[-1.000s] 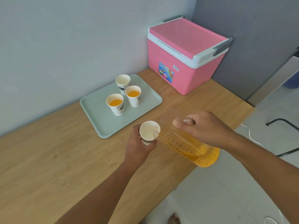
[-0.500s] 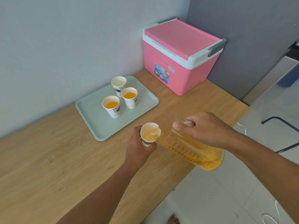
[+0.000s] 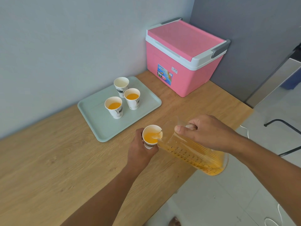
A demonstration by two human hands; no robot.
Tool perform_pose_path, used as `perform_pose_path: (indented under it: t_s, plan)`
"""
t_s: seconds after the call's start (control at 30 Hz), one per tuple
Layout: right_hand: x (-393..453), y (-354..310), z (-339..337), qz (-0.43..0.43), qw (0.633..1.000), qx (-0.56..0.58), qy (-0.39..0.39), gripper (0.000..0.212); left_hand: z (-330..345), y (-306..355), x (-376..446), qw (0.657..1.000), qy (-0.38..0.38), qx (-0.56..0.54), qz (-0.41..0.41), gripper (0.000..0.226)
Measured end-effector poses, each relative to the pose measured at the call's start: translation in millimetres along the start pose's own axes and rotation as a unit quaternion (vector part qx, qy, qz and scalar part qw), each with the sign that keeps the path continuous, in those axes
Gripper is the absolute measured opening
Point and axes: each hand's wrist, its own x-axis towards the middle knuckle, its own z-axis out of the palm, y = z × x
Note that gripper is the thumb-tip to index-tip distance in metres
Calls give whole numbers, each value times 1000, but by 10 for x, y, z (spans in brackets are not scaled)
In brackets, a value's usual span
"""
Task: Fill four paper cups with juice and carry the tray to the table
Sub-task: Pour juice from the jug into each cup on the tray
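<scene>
The left hand [image 3: 140, 150] has its fingers curled round a paper cup [image 3: 150, 136] partly filled with orange juice, held over the wooden bench [image 3: 48, 168]. The right hand [image 3: 210, 132] grips the handle of a clear measuring jug [image 3: 192, 152], tilted with its spout over the cup's rim. Farther left, a pale green tray [image 3: 97, 124] carries two filled cups [image 3: 114, 107] and an empty cup [image 3: 121, 86]. A pink cooler [image 3: 182, 56] stands far right.

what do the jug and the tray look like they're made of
Jug: likely clear plastic, see-through wall with printed measuring marks, juice visible inside. Tray: probably matte plastic or melamine, uniform pale green, smooth with rounded raised rim; can't tell which.
</scene>
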Motion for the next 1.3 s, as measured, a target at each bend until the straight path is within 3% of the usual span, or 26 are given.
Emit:
perform_pose_path:
  t_s: [0.5,0.87,1.13,1.3]
  plan:
    - [-14,25,43,48,997,60,5,60,-11,16,2,1000,-6,2,-11,74]
    - [-46,102,-3,123,970,210,-19,61,25,102,73,1000,1,4,-1,71]
    - [-155,154,139,65,954,291,-6,58,-38,165,58,999,15,-33,-26,75]
    - [-201,152,260,15,933,358,35,68,-456,75,130,997,60,-14,-43,74]
